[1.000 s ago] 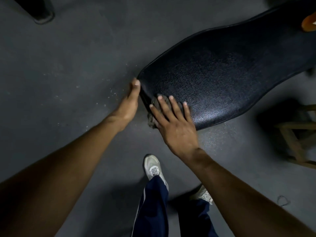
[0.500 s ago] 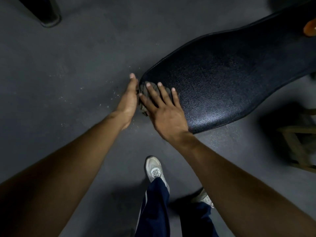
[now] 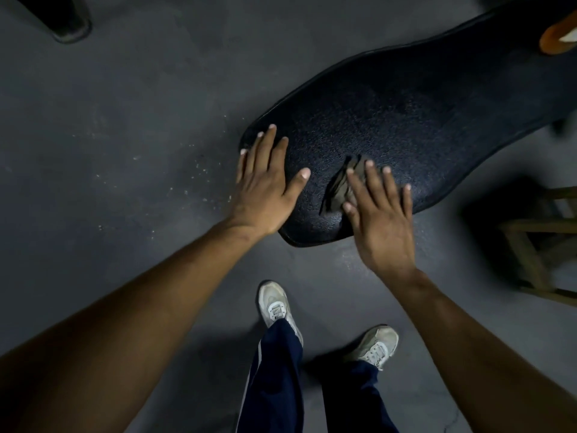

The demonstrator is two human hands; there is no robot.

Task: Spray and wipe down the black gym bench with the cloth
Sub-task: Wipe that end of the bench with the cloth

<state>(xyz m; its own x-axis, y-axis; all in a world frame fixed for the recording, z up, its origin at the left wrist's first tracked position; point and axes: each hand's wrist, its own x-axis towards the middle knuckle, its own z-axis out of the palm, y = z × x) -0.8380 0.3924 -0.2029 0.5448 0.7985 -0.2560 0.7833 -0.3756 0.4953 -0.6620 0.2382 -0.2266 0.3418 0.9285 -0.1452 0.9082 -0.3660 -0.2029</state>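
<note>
The black gym bench [image 3: 421,120] has a textured pad that runs from the centre toward the upper right. A small grey-brown cloth [image 3: 338,185] lies crumpled on the pad near its close end. My right hand [image 3: 379,214] presses flat on the cloth with fingers spread, covering its right part. My left hand [image 3: 265,182] rests flat and open on the pad's left end, fingers apart, holding nothing. An orange and white object [image 3: 559,35], cut off by the frame, sits at the far upper right of the bench.
The floor [image 3: 125,151] is dark grey with pale specks left of the bench. A wooden stool frame [image 3: 537,245] stands at the right. A dark equipment foot [image 3: 62,20] sits at the top left. My two shoes [image 3: 274,304] are below the bench end.
My right hand slid the cloth from the pad's left tip rightward onto its top. My left hand moved from the pad's edge to lie flat on the left end.
</note>
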